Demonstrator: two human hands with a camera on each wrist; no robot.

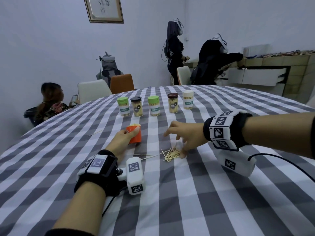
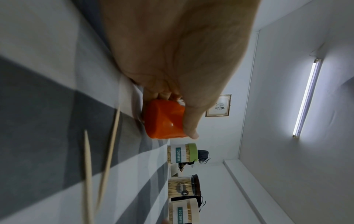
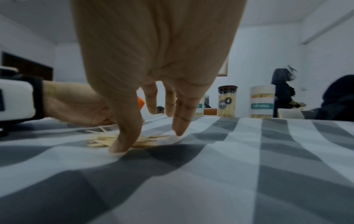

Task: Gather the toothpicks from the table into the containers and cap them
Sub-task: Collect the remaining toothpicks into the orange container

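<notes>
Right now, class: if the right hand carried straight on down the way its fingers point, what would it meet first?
The loose toothpick pile on the tablecloth: the right hand points down, thumb apparently already touching it.

Both forearms bare. Each wrist carries a black strap (image 1: 109, 160) with white blocks printed with black square markers (image 1: 219, 132). White camera housing (image 1: 134, 176) below each wrist, same markers. Black cable (image 1: 279, 159) trails from right unit; dark sleeve edge (image 1: 313, 135).
</notes>
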